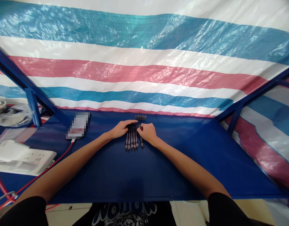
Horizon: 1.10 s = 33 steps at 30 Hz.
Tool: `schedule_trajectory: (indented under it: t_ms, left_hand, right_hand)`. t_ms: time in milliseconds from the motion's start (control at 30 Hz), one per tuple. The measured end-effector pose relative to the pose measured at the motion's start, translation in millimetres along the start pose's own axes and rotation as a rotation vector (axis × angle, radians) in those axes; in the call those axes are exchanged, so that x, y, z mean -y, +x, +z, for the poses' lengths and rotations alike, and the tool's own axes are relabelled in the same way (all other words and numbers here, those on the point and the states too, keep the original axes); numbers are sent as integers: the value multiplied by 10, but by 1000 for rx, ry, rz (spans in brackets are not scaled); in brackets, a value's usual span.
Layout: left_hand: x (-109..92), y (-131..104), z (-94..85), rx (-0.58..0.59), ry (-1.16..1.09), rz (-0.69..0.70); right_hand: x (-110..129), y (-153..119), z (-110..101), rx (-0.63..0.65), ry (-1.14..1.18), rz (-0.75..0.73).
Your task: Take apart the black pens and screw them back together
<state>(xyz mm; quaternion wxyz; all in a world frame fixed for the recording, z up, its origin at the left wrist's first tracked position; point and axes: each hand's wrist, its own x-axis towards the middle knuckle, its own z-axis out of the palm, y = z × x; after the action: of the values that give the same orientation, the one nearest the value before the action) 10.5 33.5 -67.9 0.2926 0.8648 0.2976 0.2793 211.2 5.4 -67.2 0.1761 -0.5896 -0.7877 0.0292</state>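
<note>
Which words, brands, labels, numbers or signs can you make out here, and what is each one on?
None can be quoted with certainty.
Black shirt: large, pale-and-blue lettering, too distorted and cut off to read surely.
Phone: screen pixelated, unreadable.
Pens: any print is too small to read.
Power strip: socket slots and a small red light, no readable text.
Striped sheet: no lettering seen.

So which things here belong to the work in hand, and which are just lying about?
In the work:
- row of pens at the left hand
- single pen in the right hand
- short dark tubes, apparently

Lying about:
- phone
- red cable
- power strip
- plastic bag
</note>
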Motion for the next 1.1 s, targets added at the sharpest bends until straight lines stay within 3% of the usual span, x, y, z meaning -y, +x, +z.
schedule_trajectory:
  t_ms: [200, 567, 700, 867, 1100]
  left_hand:
    - [-41, -4, -12, 58, 78, 10]
    - [-55, 0, -25, 52, -70, -6]
    - [-46, 2, -4, -38, -94, -31]
    - [-25, 14, 14, -232, -17, -86]
    - [-46, 7, 17, -369, 118, -67]
  right_hand:
    - [3, 0, -7, 1, -3, -2]
    - [0, -3, -1, 6, -4, -1]
    - [4, -4, -6, 7, -13, -1]
    - [27, -7, -36, 22, -42, 26]
    - [55, -21, -36, 35, -93, 25]
